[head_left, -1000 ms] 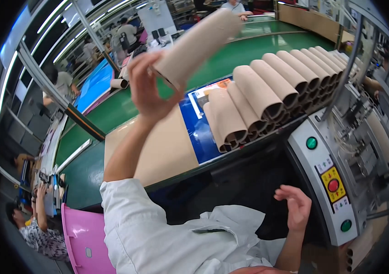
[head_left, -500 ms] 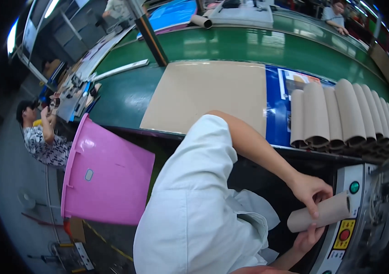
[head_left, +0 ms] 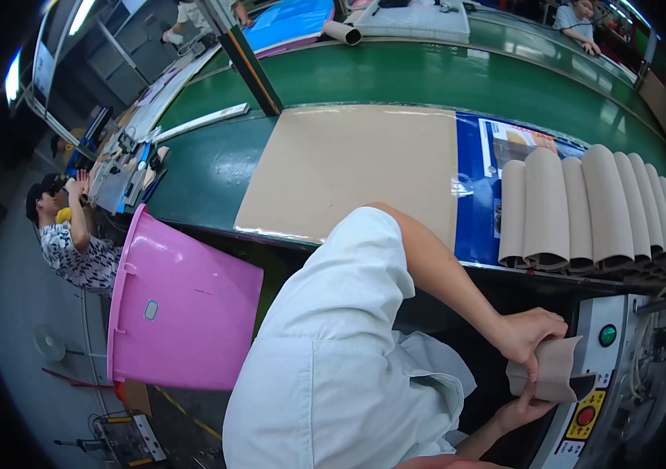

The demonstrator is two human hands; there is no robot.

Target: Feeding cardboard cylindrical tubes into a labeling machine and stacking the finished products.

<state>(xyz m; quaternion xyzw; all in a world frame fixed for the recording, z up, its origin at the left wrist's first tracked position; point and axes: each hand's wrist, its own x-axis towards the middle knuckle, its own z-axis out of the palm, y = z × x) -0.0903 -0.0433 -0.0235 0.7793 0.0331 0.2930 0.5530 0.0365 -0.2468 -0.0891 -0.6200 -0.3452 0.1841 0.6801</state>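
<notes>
At the lower right, both my hands hold a short grey-brown cardboard tube (head_left: 553,367) in front of a machine panel. My left hand (head_left: 532,334) grips it from above, thumb pressed on its near side. From below, my right hand (head_left: 522,410) pinches it with the fingertips. The tube looks squeezed, with a fold along its side and a dark opening at its right end. Beside my hands, the grey panel (head_left: 620,320) carries a green button (head_left: 608,335) and a red button (head_left: 585,416) on a yellow plate.
Several similar tubes (head_left: 545,207) lie in a row on the bench above my hands. A flat tan sheet (head_left: 356,168) covers the bench to their left. A pink bin (head_left: 184,305) stands left of my body. A person (head_left: 75,242) works at the far left.
The tube has gone from a rounded, tilted roll to a squeezed, creased shape with its right end turned lower. Both hands have shifted their hold on it slightly.
</notes>
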